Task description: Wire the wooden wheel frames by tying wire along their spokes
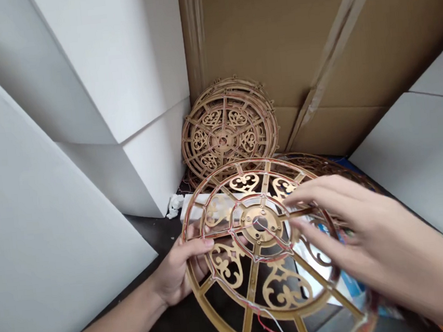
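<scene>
A round gold openwork wheel (pixel 256 282) with scroll and heart cut-outs and thin red and white wires along its rim and spokes is held flat in front of me. My left hand (pixel 179 272) grips its left rim, thumb on top. My right hand (pixel 352 226) hovers over the right side, fingers spread and blurred, fingertips close to the round hub (pixel 259 223); I cannot tell if they touch it. A stack of similar gold wheels (pixel 228 129) leans upright against a cardboard box behind.
White foam blocks (pixel 118 66) stand at the left, and another white block (pixel 427 151) at the right. A large brown cardboard box (pixel 291 39) with tape fills the back. Another wheel (pixel 323 165) lies behind my right hand. Blue and clear plastic packaging (pixel 348 279) lies underneath.
</scene>
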The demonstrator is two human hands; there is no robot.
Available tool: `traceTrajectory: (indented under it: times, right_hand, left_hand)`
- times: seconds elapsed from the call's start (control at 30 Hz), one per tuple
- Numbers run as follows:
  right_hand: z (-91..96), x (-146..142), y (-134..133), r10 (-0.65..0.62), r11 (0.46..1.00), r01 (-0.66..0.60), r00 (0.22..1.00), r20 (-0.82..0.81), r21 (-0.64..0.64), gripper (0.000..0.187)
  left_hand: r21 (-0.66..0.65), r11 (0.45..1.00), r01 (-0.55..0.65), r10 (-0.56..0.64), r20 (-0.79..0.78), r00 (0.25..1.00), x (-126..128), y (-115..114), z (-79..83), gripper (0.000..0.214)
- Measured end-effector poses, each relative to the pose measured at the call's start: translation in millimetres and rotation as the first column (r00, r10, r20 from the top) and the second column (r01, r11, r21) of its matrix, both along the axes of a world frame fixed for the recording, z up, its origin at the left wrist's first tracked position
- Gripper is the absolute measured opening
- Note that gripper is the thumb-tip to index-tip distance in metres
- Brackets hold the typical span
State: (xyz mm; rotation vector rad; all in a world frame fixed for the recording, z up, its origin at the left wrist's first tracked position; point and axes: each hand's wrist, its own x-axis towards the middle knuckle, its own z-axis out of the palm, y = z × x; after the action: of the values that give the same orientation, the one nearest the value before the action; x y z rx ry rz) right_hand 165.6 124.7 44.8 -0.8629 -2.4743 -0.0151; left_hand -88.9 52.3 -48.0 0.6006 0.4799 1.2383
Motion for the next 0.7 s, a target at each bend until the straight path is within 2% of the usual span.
traceTrajectory:
  times: [0.03,0.07,0.1,0.13,0.2,0.23,0.27,0.33,0.4,0.47,0.57,0.63,0.7]
  right_hand:
    - [-1.6,6,2,-0.118,0.992,0.121,0.988,-0.099,0.030,0.026]
    - [-4.2,13,3,-0.242,0.969,0.246,0.949,-0.201,-0.003,0.037]
    - [-8.2,19,3,-0.377,0.926,0.362,0.879,-0.292,-0.105,0.050]
    - [-13.5,24,2,-0.493,0.868,0.419,0.788,-0.369,-0.267,0.066]
    - [-27.7,31,-4,-0.645,0.722,0.331,0.639,-0.419,-0.607,0.085]
    - [-35.6,31,-8,-0.689,0.638,0.233,0.598,-0.409,-0.734,0.088]
    - [-43.3,31,-12,-0.706,0.563,0.129,0.589,-0.394,-0.816,0.088]
    - [-55.5,26,-21,-0.704,0.440,-0.061,0.595,-0.386,-0.896,0.081]
    - [-61.3,19,-28,-0.691,0.354,-0.200,0.603,-0.400,-0.914,0.071]
    - [-61.6,12,-33,-0.686,0.300,-0.312,0.586,-0.431,-0.902,0.068]
    - [-60.1,6,-35,-0.730,0.242,-0.438,0.506,-0.460,-0.866,0.063]
    - [-61.7,5,-35,-0.757,0.229,-0.449,0.476,-0.448,-0.864,0.055]
    - [-65.8,6,-34,-0.750,0.248,-0.417,0.488,-0.445,-0.875,0.050]
  left_hand:
    - [0.010,0.999,-0.031,0.031,-0.007,0.999,0,-1,1.7,0.025]
    - [0.022,0.998,-0.061,0.061,-0.013,0.998,0,-3,3.7,0.024]
    - [0.034,0.996,-0.088,0.088,-0.016,0.996,1,-4,5.8,0.024]
    - [0.041,0.993,-0.110,0.111,-0.021,0.994,2,-6,8.0,0.024]
    - [0.044,0.991,-0.129,0.131,-0.033,0.991,4,-9,11.6,0.025]
    - [0.043,0.990,-0.131,0.133,-0.040,0.990,6,-11,12.9,0.025]
    - [0.046,0.991,-0.130,0.132,-0.046,0.990,7,-13,13.9,0.026]
    - [0.061,0.990,-0.124,0.127,-0.048,0.991,9,-16,15.1,0.026]
    - [0.068,0.990,-0.120,0.123,-0.044,0.991,10,-19,16.1,0.028]
    - [0.071,0.992,-0.107,0.108,-0.021,0.994,9,-22,18.1,0.031]
    - [0.125,0.990,-0.062,0.051,0.087,0.995,9,-24,23.5,0.034]
    - [0.185,0.982,-0.027,-0.003,0.159,0.987,11,-26,27.5,0.034]
    - [0.225,0.974,0.012,-0.051,0.167,0.985,13,-28,30.1,0.033]
